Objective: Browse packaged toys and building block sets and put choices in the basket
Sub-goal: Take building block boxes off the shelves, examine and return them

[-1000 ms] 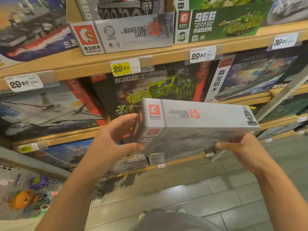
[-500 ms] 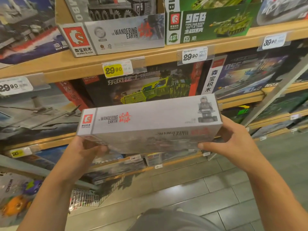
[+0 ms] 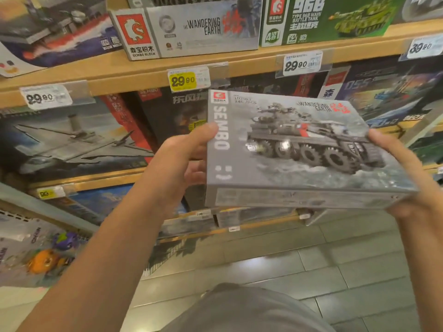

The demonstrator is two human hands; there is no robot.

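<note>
I hold a grey Sembo "Wandering Earth" building block box [image 3: 294, 149] in front of the shelves, its front face turned up toward me and showing a grey wheeled armoured vehicle. My left hand [image 3: 187, 156] grips the box's left edge, thumb on top by the "SEMBO" lettering. My right hand [image 3: 407, 183] holds the right end, fingers over the right edge and palm under the corner. A wire basket [image 3: 153, 262] shows only as a bit of mesh at the lower left, behind my left forearm.
Wooden shelves [image 3: 134, 75] with price tags hold more block sets: another Wandering Earth box [image 3: 199, 29], a green tank box [image 3: 328, 17], a plane set [image 3: 72, 140]. Bagged toys [image 3: 40, 255] hang at lower left. Grey tiled floor [image 3: 311, 264] lies below.
The box has been tipped from showing its narrow side panel to showing its front picture, and it has shifted right and upward. Both hands kept hold of its ends.
</note>
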